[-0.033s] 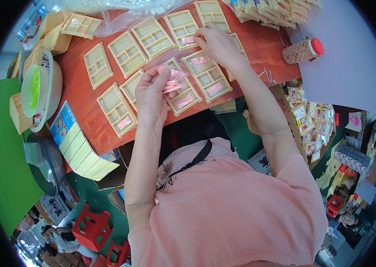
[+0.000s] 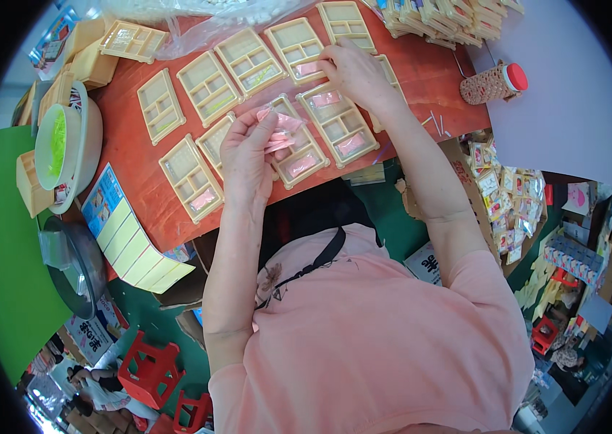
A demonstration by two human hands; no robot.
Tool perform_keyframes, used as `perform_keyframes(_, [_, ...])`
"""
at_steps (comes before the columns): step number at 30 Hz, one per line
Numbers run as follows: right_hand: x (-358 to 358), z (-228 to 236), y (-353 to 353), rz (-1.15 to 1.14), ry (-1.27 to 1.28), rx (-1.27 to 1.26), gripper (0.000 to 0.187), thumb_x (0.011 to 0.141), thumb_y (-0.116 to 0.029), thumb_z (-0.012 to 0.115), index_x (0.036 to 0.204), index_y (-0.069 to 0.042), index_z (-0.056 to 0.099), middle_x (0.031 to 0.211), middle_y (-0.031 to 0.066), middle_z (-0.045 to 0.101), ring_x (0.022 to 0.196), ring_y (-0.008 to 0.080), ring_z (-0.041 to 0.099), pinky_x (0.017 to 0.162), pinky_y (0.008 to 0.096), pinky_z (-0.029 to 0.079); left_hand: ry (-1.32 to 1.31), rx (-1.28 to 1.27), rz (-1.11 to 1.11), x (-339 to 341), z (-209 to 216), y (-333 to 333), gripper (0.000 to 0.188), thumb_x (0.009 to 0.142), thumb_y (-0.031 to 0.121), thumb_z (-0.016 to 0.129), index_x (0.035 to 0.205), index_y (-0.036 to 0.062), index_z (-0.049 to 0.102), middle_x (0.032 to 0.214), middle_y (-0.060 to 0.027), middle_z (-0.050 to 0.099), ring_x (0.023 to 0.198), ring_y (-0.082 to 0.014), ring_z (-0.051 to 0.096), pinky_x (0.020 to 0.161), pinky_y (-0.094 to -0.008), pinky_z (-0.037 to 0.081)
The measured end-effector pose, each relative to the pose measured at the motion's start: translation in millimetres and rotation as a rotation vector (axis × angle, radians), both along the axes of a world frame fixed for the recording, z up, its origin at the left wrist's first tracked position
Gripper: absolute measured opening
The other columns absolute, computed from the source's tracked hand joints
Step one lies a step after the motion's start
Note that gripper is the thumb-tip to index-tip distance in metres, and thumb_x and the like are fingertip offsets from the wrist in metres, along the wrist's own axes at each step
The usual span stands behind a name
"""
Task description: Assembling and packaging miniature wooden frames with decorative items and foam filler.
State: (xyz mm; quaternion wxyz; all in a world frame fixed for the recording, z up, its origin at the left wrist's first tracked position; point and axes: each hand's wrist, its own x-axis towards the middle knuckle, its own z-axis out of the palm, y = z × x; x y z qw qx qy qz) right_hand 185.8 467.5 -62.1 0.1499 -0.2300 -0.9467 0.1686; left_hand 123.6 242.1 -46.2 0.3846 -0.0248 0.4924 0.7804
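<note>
My left hand (image 2: 249, 148) is closed around several small pink packets (image 2: 285, 129), which stick out past the thumb. Beneath it lies a cream compartment tray (image 2: 311, 168) with a pink packet (image 2: 301, 165) in its near compartment. Further off, my right hand (image 2: 358, 71) reaches over another cream tray (image 2: 293, 35). Its bent fingertips meet the right end of a pink packet (image 2: 307, 68) in that tray; the fingers partly hide the contact. A tray (image 2: 355, 123) between the hands holds two pink packets. More trays (image 2: 162, 107) lie in rows, some with green pieces.
A white bowl of green shreds (image 2: 58, 141) stands at the left, beside a printed sheet (image 2: 128, 235). Stacked cream pieces (image 2: 443, 20) and a red-lidded jar (image 2: 492, 83) are at the far right. A carton of packaged goods (image 2: 512, 202) sits below the red table's (image 2: 121, 105) right edge.
</note>
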Motion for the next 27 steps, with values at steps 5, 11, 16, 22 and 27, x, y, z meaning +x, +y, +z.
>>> perform_keyframes(5, [7, 17, -2, 0.004, 0.063, -0.026, 0.021, 0.092, -0.025, 0.064, 0.102, -0.007, 0.069, 0.103, 0.0107, 0.064, 0.101, 0.0308, 0.064, 0.087, 0.0414, 0.052, -0.001, 0.044, 0.036, -4, -1, -8, 0.012, 0.095, 0.006, 0.068, 0.105, 0.0014, 0.062, 0.089, -0.008, 0.07, 0.066, -0.0114, 0.066, 0.051, -0.0239, 0.055])
perform_keyframes(11, [30, 26, -24, 0.199, -0.218, 0.03, 0.018, 0.091, -0.02, 0.064, 0.099, -0.004, 0.067, 0.102, 0.0115, 0.064, 0.098, 0.0314, 0.064, 0.086, 0.0427, 0.052, -0.004, 0.042, 0.047, -6, 1, -3, 0.012, 0.095, 0.006, 0.068, 0.104, 0.0014, 0.062, 0.09, -0.0081, 0.07, 0.067, -0.0116, 0.066, 0.051, -0.0246, 0.055])
perform_keyframes(16, [31, 25, -20, 0.282, -0.143, -0.025, 0.019, 0.091, -0.023, 0.065, 0.096, -0.004, 0.066, 0.1, 0.0108, 0.064, 0.097, 0.0321, 0.064, 0.084, 0.0431, 0.052, 0.002, 0.028, 0.028, -3, 1, -4, 0.011, 0.095, 0.007, 0.068, 0.104, 0.0025, 0.062, 0.09, -0.0079, 0.07, 0.067, -0.0114, 0.066, 0.048, -0.0237, 0.052])
perform_keyframes(22, [16, 28, 63, 0.025, -0.025, 0.237, 0.024, 0.094, -0.028, 0.063, 0.097, -0.004, 0.066, 0.096, 0.012, 0.066, 0.093, 0.0344, 0.065, 0.079, 0.0447, 0.053, 0.004, 0.047, 0.043, -7, 5, -10, 0.008, 0.095, 0.007, 0.068, 0.102, 0.0035, 0.065, 0.087, -0.0068, 0.071, 0.068, -0.0107, 0.066, 0.05, -0.0226, 0.051])
perform_keyframes(27, [-2, 3, 85, 0.048, -0.187, 0.266, 0.023, 0.095, -0.026, 0.062, 0.1, -0.004, 0.067, 0.1, 0.0131, 0.068, 0.096, 0.0346, 0.066, 0.08, 0.0455, 0.054, -0.015, 0.075, 0.049, -8, 8, -10, 0.009, 0.095, 0.007, 0.068, 0.104, 0.0044, 0.067, 0.088, -0.0055, 0.071, 0.068, -0.0101, 0.066, 0.052, -0.0218, 0.051])
